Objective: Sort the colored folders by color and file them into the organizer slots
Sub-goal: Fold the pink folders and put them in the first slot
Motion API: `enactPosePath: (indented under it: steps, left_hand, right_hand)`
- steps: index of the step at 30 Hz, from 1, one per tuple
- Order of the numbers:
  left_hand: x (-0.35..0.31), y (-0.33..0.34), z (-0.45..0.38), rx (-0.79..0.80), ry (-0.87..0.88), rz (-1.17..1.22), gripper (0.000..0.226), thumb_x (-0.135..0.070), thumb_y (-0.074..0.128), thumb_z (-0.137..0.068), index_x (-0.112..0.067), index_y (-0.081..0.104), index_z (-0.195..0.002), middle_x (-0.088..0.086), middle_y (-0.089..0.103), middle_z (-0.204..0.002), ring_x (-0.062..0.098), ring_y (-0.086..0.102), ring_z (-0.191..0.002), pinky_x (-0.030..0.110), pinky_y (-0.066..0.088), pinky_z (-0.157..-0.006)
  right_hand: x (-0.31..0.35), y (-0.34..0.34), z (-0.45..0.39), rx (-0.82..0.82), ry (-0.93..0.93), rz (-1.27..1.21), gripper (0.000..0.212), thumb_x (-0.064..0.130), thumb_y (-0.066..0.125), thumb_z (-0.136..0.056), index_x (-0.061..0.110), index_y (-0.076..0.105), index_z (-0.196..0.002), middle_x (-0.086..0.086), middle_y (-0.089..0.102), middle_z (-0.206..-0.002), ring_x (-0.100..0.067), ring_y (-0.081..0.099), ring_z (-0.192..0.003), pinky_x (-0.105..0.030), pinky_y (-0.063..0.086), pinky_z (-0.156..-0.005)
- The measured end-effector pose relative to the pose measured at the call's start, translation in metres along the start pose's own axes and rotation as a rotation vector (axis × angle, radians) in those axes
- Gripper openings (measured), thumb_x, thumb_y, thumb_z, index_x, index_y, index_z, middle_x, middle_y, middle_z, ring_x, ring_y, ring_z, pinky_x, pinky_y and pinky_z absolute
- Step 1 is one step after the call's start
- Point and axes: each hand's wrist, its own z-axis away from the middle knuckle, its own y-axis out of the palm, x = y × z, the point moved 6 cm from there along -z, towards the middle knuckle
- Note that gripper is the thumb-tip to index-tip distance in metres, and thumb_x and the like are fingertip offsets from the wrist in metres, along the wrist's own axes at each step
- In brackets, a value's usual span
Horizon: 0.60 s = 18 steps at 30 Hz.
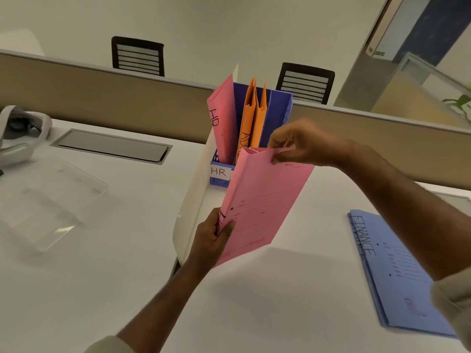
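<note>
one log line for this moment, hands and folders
left hand: grips pink folder | right hand: pinches its top | organizer: pink, orange filed | blue folder: on desk

A blue plastic file organizer (279, 108) stands upright, its front slot labelled "HR". Inside it a pink paper folder marked "HR" (223, 121) leans leftmost, with orange paper folders (252, 118) just beside. A second pink folder (260, 200) is tilted just before the organizer; blue folders marked "FINANCE" (402, 276) lie flat well right.

Pink folder (260, 200), blue organizer (279, 108), orange folders (251, 118)
</note>
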Motion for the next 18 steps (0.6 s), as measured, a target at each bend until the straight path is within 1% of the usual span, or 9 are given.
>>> enactPosePath:
  steps: [3,5,7,10,12,13,15,16,18]
  left_hand:
    - [0.001,0.001,0.003,0.010,0.029,-0.077,0.039,-0.046,0.057,-0.093,-0.037,0.046,-0.130,-0.038,0.057,-0.116,-0.010,0.060,-0.105,0.007,0.052,-0.079]
    - [0.004,0.002,0.009,0.029,0.041,-0.129,0.052,-0.041,0.060,-0.092,-0.038,0.037,-0.139,-0.045,0.049,-0.123,-0.019,0.053,-0.109,-0.002,0.044,-0.082]
    - [0.009,0.001,0.016,0.037,0.020,-0.167,0.063,-0.042,0.060,-0.091,-0.041,0.027,-0.145,-0.049,0.042,-0.127,-0.025,0.047,-0.111,-0.006,0.038,-0.085]
    - [0.016,-0.001,0.027,0.023,0.005,-0.219,0.063,-0.045,0.055,-0.092,-0.045,0.023,-0.146,-0.054,0.036,-0.128,-0.030,0.043,-0.109,-0.010,0.032,-0.084]
    - [0.018,0.000,0.031,0.008,0.021,-0.232,0.061,-0.042,0.053,-0.094,-0.047,0.023,-0.146,-0.052,0.034,-0.132,-0.031,0.039,-0.114,-0.011,0.028,-0.086]
    - [0.018,-0.001,0.031,-0.008,0.030,-0.235,0.061,-0.039,0.054,-0.094,-0.046,0.024,-0.147,-0.047,0.035,-0.136,-0.030,0.038,-0.117,-0.011,0.026,-0.089]
    - [0.016,-0.003,0.028,-0.073,0.049,-0.248,0.061,-0.029,0.059,-0.095,-0.039,0.027,-0.146,-0.027,0.042,-0.140,-0.023,0.038,-0.123,-0.010,0.023,-0.094]
    - [0.014,-0.004,0.025,-0.116,0.063,-0.262,0.062,-0.024,0.061,-0.094,-0.035,0.028,-0.145,-0.016,0.045,-0.139,-0.012,0.040,-0.127,-0.010,0.021,-0.096]
    - [0.008,-0.007,0.019,-0.205,0.108,-0.294,0.062,-0.018,0.063,-0.092,-0.029,0.031,-0.144,-0.003,0.053,-0.133,0.011,0.042,-0.128,-0.008,0.019,-0.099]
  right_hand:
    - [0.004,-0.004,-0.002,0.007,-0.028,0.004,0.014,0.017,0.075,-0.086,0.028,0.070,-0.092,0.009,0.070,-0.095,-0.010,0.069,-0.090,-0.028,0.060,-0.080]
    - [0.009,-0.007,-0.005,0.017,-0.049,-0.013,0.022,0.017,0.075,-0.085,0.037,0.065,-0.088,0.014,0.067,-0.094,-0.010,0.068,-0.092,-0.020,0.058,-0.080]
    - [0.015,-0.011,-0.011,0.022,-0.060,-0.015,0.030,0.019,0.074,-0.085,0.045,0.060,-0.086,0.020,0.065,-0.094,-0.008,0.068,-0.094,-0.015,0.057,-0.079]
    - [0.021,-0.020,-0.021,0.006,-0.074,-0.039,0.032,0.020,0.075,-0.083,0.047,0.059,-0.085,0.022,0.065,-0.093,-0.003,0.065,-0.098,-0.011,0.054,-0.080]
    - [0.026,-0.025,-0.028,0.014,-0.101,-0.022,0.025,0.020,0.075,-0.083,0.042,0.064,-0.086,0.021,0.067,-0.093,-0.002,0.064,-0.098,-0.014,0.054,-0.083]
    - [0.029,-0.027,-0.032,0.021,-0.117,-0.004,0.019,0.020,0.075,-0.083,0.037,0.067,-0.088,0.018,0.068,-0.094,-0.004,0.065,-0.097,-0.017,0.055,-0.083]
    - [0.035,-0.031,-0.040,0.032,-0.142,0.044,0.010,0.020,0.075,-0.084,0.023,0.072,-0.094,0.011,0.071,-0.098,-0.010,0.068,-0.097,-0.021,0.057,-0.081]
    - [0.038,-0.034,-0.045,0.028,-0.153,0.060,0.012,0.019,0.075,-0.084,0.018,0.073,-0.096,0.008,0.071,-0.100,-0.013,0.068,-0.098,-0.020,0.057,-0.081]
    - [0.046,-0.040,-0.056,0.006,-0.193,0.070,0.015,0.017,0.076,-0.084,0.013,0.075,-0.098,0.005,0.071,-0.099,-0.013,0.068,-0.097,-0.016,0.053,-0.082]
